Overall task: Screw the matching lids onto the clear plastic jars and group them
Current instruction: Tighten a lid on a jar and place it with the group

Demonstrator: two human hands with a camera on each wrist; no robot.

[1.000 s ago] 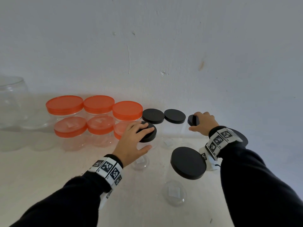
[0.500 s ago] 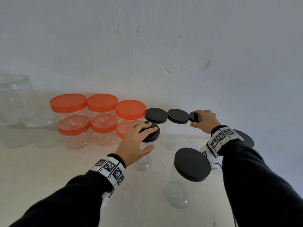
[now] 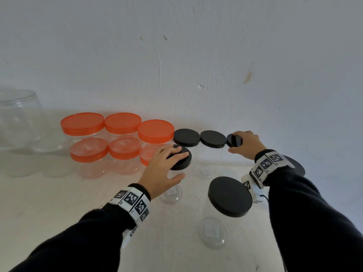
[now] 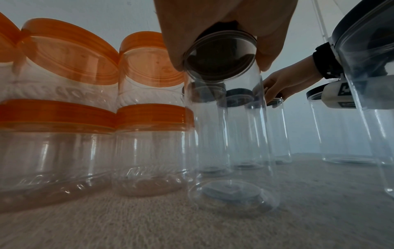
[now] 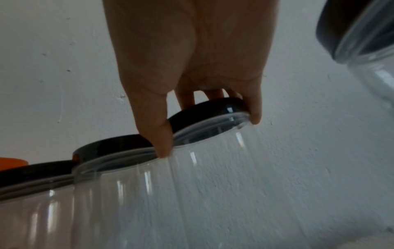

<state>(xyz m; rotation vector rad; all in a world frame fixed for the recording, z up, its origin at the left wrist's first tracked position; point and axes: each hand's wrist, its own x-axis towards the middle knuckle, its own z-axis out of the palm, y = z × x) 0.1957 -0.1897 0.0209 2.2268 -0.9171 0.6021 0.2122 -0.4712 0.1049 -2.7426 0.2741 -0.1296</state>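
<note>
The right hand [image 3: 245,143] covers most of the black lid [image 3: 233,140] it grips, so only the lid's left edge shows. Right of that wrist, a black-lidded jar [image 3: 296,167] is mostly hidden behind the sleeve. Far left of the left hand [image 3: 163,169], a large clear jar [image 3: 17,118] runs off the picture's edge.

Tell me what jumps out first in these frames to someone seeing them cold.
The block of orange-lidded jars, stacked two high against the wall at left, draws the eye first. Beside it runs a row of clear jars with black lids; the right hand grips the lid of the end jar, and the left hand grips a black lid on a jar nearer the camera. Another black-lidded jar stands closest, between the arms.
</note>
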